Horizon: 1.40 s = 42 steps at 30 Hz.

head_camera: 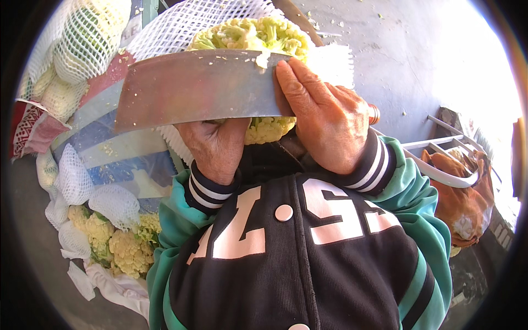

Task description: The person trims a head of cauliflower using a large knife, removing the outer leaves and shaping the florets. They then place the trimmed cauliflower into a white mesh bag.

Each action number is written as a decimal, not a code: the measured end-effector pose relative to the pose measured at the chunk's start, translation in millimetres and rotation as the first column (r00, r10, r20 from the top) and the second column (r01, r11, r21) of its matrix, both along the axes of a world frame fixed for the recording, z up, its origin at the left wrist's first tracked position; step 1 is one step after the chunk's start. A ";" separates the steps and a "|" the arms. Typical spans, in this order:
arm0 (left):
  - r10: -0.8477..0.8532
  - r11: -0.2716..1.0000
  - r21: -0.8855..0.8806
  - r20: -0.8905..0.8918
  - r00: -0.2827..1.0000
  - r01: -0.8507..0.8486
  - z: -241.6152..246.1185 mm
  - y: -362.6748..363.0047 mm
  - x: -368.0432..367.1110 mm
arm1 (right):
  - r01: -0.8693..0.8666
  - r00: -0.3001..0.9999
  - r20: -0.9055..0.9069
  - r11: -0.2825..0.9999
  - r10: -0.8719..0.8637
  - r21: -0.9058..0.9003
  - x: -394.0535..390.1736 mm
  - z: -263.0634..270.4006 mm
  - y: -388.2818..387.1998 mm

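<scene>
A broad-bladed cleaver lies across the view in front of my chest, its flat side facing up. My right hand grips it at the handle end, with fingers laid along the blade; the handle's brown butt shows past the palm. Beneath the blade is a pale yellow-green cauliflower head, visible above and below the metal. My left hand is under the blade against the cauliflower, its fingers hidden. White foam netting spreads around the head, and small crumbs stick to the blade.
Net-wrapped cauliflowers are piled at upper left, beside a red patterned cloth. Several cauliflowers and foam net sleeves lie at lower left. A chair-like metal frame and a brown bag stand at right. Scraps dot the grey floor.
</scene>
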<state>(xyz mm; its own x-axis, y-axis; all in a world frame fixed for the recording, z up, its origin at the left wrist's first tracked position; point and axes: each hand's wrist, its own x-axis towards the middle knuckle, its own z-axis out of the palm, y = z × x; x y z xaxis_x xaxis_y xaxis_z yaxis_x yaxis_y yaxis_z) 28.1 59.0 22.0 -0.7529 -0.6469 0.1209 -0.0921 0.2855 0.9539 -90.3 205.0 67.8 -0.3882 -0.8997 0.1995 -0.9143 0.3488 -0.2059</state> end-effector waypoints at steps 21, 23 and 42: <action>0.086 0.913 -0.407 0.172 0.981 -0.009 -10.3 -0.1 11.2 | 0.043 0.993 0.113 0.999 -0.041 -0.022 -0.3 7.9 4.7; 0.095 0.874 -0.485 0.230 0.969 0.029 -13.1 1.2 14.2 | 0.058 0.995 0.085 0.998 -0.058 -0.005 1.9 6.9 7.6; 0.013 0.656 -0.695 0.399 0.917 0.293 -36.1 -15.1 41.2 | -0.093 0.992 0.076 0.989 0.102 -0.116 -27.7 -18.7 15.6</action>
